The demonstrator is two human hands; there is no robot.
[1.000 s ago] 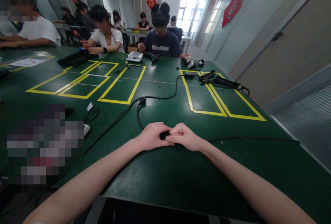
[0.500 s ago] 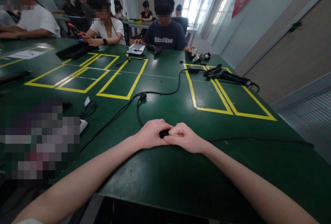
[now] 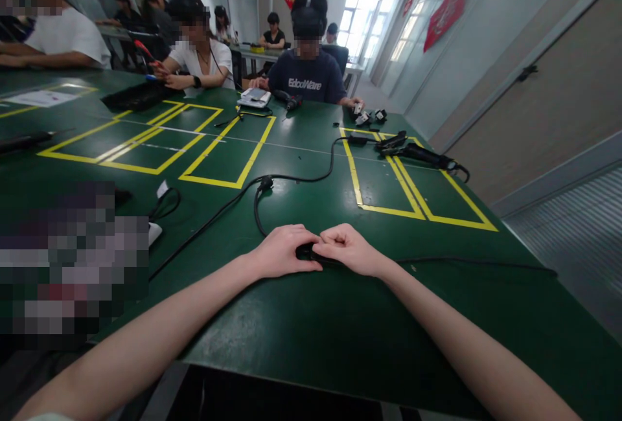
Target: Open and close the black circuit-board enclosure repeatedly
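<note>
"So, taking the cable plug (image 3: 265, 182) as our marker, where are the hands?"

"Both sit on its near side and to its right. The left hand (image 3: 286, 251) is narrowed round a small black object (image 3: 305, 252), holding it, fingers above and thumb below."

"And the right hand (image 3: 352, 251)?"

"Its fingers are curled in, with the thumb against the black object's right end. Whether that hand truly grips it, I can't tell."

"Where does that put the black object?"

"Over the green table (image 3: 272, 337), nearer than the cable plug and a little right of it, largely hidden by the hands."

"What else lies around the cable plug?"

"A black cable (image 3: 311, 180) runs from it to an adapter block (image 3: 358, 140), farther off and to its right. Yellow tape outlines (image 3: 257, 152) lie on either side of it, and well beyond it sits a person in a dark shirt (image 3: 304, 78)."
</note>
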